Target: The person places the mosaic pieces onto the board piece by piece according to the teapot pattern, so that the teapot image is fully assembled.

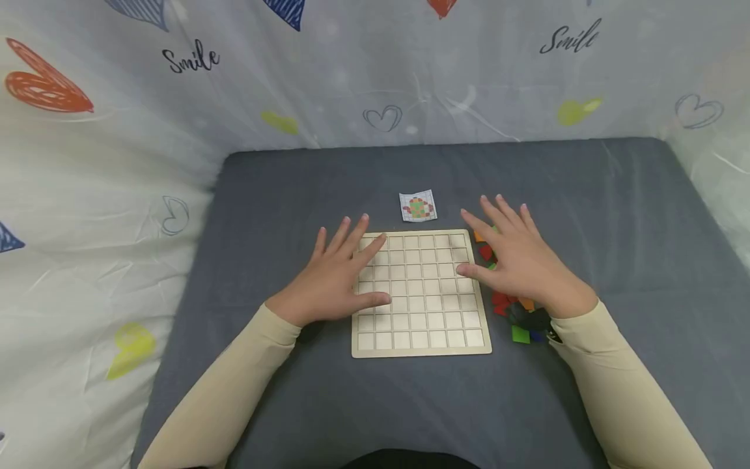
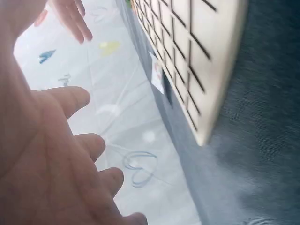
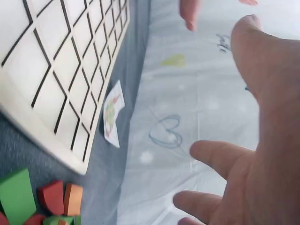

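A pale wooden board with a grid of square cells (image 1: 418,306) lies flat on the grey cloth. Over its left edge my left hand (image 1: 331,277) hovers with fingers spread, holding nothing. My right hand (image 1: 521,264), also spread and holding nothing, hangs above the board's right edge and the coloured pieces beside it. Those small blocks, among them a green piece (image 3: 18,194), a red piece (image 3: 51,197) and an orange piece (image 3: 73,199), lie in a loose pile; the right hand and forearm partly hide them in the head view. Behind the board rests a small printed picture card (image 1: 418,206).
Grey cloth (image 1: 281,189) covers the table. A pale curtain (image 1: 328,71) printed with hearts and the word "Smile" hangs behind it and along its left side. In the right wrist view, the card (image 3: 112,112) is bent upward from the cloth.
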Demonstrator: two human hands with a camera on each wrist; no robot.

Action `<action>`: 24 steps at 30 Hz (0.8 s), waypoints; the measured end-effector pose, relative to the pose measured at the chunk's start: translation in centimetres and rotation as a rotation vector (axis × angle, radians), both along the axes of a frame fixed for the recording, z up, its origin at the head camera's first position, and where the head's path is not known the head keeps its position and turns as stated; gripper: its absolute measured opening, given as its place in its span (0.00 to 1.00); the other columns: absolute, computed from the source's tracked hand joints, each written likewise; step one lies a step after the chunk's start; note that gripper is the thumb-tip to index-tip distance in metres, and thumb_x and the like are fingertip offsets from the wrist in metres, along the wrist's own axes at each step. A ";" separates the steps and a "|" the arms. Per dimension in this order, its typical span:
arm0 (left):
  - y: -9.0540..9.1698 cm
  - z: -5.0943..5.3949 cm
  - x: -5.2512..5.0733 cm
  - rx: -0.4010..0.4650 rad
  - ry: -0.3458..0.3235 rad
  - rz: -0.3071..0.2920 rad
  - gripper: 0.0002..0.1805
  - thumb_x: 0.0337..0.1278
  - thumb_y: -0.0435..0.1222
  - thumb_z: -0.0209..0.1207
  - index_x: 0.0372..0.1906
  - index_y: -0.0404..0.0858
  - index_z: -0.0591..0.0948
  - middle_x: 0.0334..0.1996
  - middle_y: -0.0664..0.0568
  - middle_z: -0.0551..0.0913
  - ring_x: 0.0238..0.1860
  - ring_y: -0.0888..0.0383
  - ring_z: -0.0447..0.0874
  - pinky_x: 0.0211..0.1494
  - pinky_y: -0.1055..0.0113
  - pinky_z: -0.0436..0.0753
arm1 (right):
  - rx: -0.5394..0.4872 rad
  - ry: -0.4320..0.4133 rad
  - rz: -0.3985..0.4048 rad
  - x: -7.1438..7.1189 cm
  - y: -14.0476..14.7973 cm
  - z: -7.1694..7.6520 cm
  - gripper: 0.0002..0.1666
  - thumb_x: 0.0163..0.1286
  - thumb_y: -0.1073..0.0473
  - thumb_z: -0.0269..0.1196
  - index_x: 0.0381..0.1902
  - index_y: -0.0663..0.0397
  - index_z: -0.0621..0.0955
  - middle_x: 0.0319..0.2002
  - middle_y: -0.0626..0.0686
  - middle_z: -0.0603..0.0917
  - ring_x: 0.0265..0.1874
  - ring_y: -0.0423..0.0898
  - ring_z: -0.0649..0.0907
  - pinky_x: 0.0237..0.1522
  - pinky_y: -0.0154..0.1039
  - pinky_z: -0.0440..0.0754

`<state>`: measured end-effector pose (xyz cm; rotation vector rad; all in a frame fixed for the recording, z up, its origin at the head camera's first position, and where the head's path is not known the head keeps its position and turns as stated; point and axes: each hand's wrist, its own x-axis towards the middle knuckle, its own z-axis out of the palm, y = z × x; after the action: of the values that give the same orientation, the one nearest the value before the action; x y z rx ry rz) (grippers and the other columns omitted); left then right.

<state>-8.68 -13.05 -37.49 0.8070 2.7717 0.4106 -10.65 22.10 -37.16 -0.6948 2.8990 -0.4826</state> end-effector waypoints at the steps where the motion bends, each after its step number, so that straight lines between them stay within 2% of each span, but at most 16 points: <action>1: -0.2 -0.2 -0.1 0.010 -0.001 -0.003 0.56 0.63 0.73 0.56 0.87 0.57 0.46 0.86 0.51 0.29 0.86 0.44 0.25 0.81 0.33 0.32 | -0.006 -0.011 -0.002 -0.1 0.2 0.0 0.56 0.71 0.28 0.64 0.86 0.44 0.58 0.85 0.63 0.47 0.84 0.64 0.43 0.80 0.67 0.32; 7: -1.4 -2.1 -0.7 0.098 -0.003 -0.059 0.53 0.68 0.67 0.58 0.87 0.56 0.46 0.87 0.49 0.33 0.86 0.41 0.34 0.84 0.36 0.42 | -0.059 -0.092 -0.035 -0.1 1.7 -0.2 0.53 0.69 0.31 0.68 0.82 0.51 0.66 0.84 0.66 0.53 0.84 0.66 0.45 0.81 0.68 0.38; 10: -1.8 -3.0 -0.8 0.108 -0.039 -0.079 0.51 0.69 0.64 0.60 0.87 0.55 0.49 0.87 0.47 0.35 0.86 0.41 0.35 0.84 0.39 0.45 | -0.063 -0.108 -0.054 0.1 2.4 -0.4 0.52 0.69 0.33 0.70 0.79 0.55 0.70 0.82 0.67 0.58 0.83 0.68 0.50 0.80 0.70 0.44; 13: -2.1 -3.6 -0.8 0.121 -0.096 -0.066 0.51 0.68 0.63 0.62 0.87 0.54 0.51 0.87 0.45 0.35 0.86 0.41 0.33 0.84 0.39 0.48 | -0.071 -0.122 -0.069 0.8 3.0 -0.6 0.49 0.69 0.35 0.71 0.76 0.58 0.73 0.79 0.68 0.62 0.80 0.70 0.56 0.76 0.71 0.55; 16: -2.4 -3.9 -0.8 0.122 -0.155 -0.027 0.52 0.66 0.61 0.65 0.86 0.54 0.53 0.87 0.46 0.34 0.86 0.40 0.31 0.82 0.37 0.54 | -0.094 -0.146 -0.091 1.8 3.7 -0.7 0.45 0.68 0.37 0.72 0.72 0.60 0.77 0.75 0.67 0.68 0.75 0.69 0.63 0.71 0.70 0.66; 19: -2.6 -4.1 -1.0 0.089 -0.199 0.001 0.52 0.65 0.62 0.66 0.86 0.54 0.54 0.87 0.48 0.34 0.86 0.41 0.29 0.81 0.36 0.58 | -0.095 -0.150 -0.102 3.0 4.3 -0.9 0.38 0.67 0.39 0.74 0.65 0.58 0.82 0.66 0.63 0.76 0.66 0.63 0.71 0.64 0.64 0.76; 22: -2.6 -4.3 -1.2 0.059 -0.215 0.002 0.52 0.64 0.62 0.66 0.86 0.52 0.55 0.87 0.49 0.36 0.86 0.42 0.31 0.81 0.38 0.58 | -0.087 -0.139 -0.090 4.1 4.8 -0.9 0.27 0.65 0.41 0.77 0.51 0.55 0.87 0.48 0.53 0.83 0.47 0.52 0.80 0.48 0.51 0.83; 24: -2.6 -4.3 -1.4 0.053 -0.214 0.002 0.52 0.64 0.62 0.67 0.85 0.52 0.57 0.87 0.49 0.37 0.86 0.43 0.32 0.81 0.38 0.59 | -0.097 -0.156 -0.071 4.7 5.1 -0.7 0.19 0.64 0.44 0.78 0.42 0.49 0.86 0.35 0.46 0.82 0.35 0.44 0.79 0.37 0.42 0.81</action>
<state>-10.08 -15.68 -41.78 0.7258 2.5732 0.5392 -5.92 27.19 -37.82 -0.5415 2.7765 -0.6585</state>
